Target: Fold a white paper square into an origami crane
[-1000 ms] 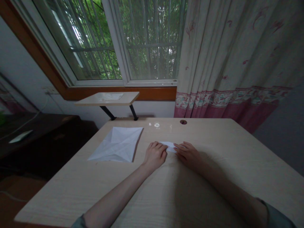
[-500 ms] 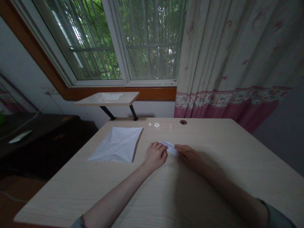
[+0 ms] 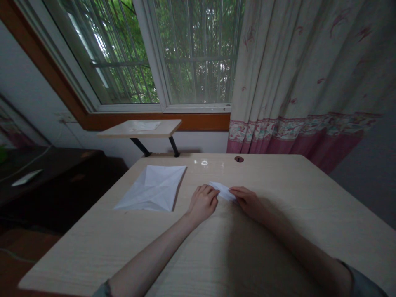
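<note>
A small folded piece of white paper (image 3: 225,192) lies on the tabletop between my hands. My left hand (image 3: 203,201) has its fingers curled over the paper's left end, pressing it near the table. At the other end, my right hand (image 3: 248,201) pinches the paper's edge between thumb and fingers. Both hands hide parts of the paper, so its full outline does not show. Left of my left hand, a larger creased white sheet (image 3: 156,187) lies spread on the table, its edges slightly raised.
The pale wooden table (image 3: 173,255) has a round cable hole (image 3: 239,159) at its back edge. A small raised shelf (image 3: 117,133) with white paper on it stands back left. A curtain (image 3: 278,128) hangs behind on the right. A dark cabinet (image 3: 77,165) stands left.
My right hand has shifted slightly right, and more of the folded paper shows between the hands. My left hand has stayed nearly in place.
</note>
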Available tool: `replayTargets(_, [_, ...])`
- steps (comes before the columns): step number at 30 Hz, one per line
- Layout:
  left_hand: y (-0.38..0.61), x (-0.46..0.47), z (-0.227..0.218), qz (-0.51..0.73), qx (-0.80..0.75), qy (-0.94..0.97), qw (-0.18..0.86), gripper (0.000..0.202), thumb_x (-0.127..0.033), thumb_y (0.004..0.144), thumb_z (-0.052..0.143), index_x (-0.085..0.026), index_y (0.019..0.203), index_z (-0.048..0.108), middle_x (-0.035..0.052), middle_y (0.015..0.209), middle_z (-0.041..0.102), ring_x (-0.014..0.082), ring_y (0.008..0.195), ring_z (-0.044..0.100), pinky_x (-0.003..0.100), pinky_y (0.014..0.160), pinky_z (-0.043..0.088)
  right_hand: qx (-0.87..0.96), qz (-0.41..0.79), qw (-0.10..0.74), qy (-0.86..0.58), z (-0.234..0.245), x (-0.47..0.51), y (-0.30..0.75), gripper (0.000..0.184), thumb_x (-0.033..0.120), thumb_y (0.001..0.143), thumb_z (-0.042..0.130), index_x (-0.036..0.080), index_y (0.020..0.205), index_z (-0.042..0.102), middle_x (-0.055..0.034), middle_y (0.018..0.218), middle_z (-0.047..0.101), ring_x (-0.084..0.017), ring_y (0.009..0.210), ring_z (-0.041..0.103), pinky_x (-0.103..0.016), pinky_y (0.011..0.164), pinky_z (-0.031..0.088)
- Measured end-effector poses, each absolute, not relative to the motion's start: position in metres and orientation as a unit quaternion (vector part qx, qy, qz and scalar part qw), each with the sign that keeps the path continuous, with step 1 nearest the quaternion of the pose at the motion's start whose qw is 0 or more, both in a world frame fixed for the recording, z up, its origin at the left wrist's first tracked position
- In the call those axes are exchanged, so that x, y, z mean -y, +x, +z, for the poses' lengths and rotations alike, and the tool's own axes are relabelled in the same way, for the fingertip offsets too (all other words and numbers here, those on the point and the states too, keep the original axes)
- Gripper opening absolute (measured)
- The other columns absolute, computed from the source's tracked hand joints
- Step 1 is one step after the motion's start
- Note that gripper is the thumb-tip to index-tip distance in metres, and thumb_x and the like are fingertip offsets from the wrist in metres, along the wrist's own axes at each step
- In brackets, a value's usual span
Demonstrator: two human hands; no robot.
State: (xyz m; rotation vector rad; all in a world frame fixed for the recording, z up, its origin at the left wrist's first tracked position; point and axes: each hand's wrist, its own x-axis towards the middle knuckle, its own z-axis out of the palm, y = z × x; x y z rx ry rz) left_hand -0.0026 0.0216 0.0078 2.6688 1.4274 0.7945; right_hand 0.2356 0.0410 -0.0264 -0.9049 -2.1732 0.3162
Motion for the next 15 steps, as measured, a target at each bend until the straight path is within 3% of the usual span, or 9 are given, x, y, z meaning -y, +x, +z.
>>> replayTargets(6, [-0.0031,-0.0208,0.0097,0.243,-0.459,0.854,0.017,0.032,-0.014,0.087,0.056,-0.022,0.115,0.069,0.0058,0.106,0.069,0.0241,0.104,0.058,0.04,0.092,0.045,0.856,0.104,0.363,-0.354,-0.0223,-0.0403,0.2314,0.046,0.002,0.086,0.045,0.027,0.119,0.068,-0.0082,0.12,0.068,-0.024,0.112,0.059,-0.048,0.096,0.051])
replayTargets(15, [-0.0043,-0.0198,0.0093,0.264,-0.418,0.869,0.005,0.034,-0.013,0.086,0.057,-0.025,0.114,0.071,0.0039,0.105,0.071,0.0238,0.104,0.058,0.04,0.093,0.046,0.864,0.135,0.352,-0.335,-0.0254,-0.0372,0.2301,0.05,0.003,0.088,0.043,0.026,0.127,0.062,-0.0091,0.122,0.066,-0.023,0.112,0.058,-0.047,0.096,0.051])
